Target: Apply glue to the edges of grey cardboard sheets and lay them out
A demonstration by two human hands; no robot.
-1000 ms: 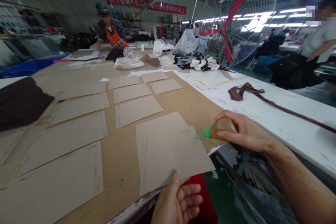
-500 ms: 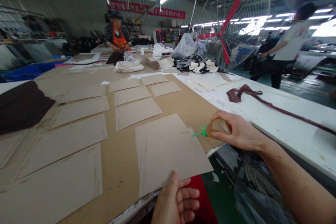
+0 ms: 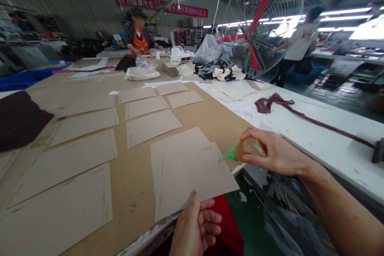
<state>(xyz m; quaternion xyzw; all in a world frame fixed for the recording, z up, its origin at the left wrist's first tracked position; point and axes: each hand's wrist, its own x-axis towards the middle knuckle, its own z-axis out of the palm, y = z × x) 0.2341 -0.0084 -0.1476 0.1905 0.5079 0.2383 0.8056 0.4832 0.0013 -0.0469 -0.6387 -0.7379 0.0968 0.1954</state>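
Observation:
My right hand (image 3: 273,150) is wrapped round a squeeze bottle (image 3: 250,150) of amber liquid. Its thin green nozzle (image 3: 228,157) points left, with the tip at the right edge of a greyish-beige board sheet (image 3: 195,176). That sheet lies partly over another similar sheet (image 3: 177,138). Along the near edge, my left hand (image 3: 196,222) grips the top sheet, thumb above and fingers below the edge. Brownish streaks show near the sheet's left side; whether the nozzle touches the board I cannot tell.
Several similar sheets (image 3: 82,168) lie in rows on the brown-covered table (image 3: 129,192). Dark brown material (image 3: 22,120) lies at left, a brown strip (image 3: 318,118) on the white table at right. Beyond stand a large fan (image 3: 264,20) and two people.
The bottle's nozzle tip has moved slightly nearer along the top sheet's right edge. My left hand keeps its grip. The view has shifted a little, and the person at right has walked left.

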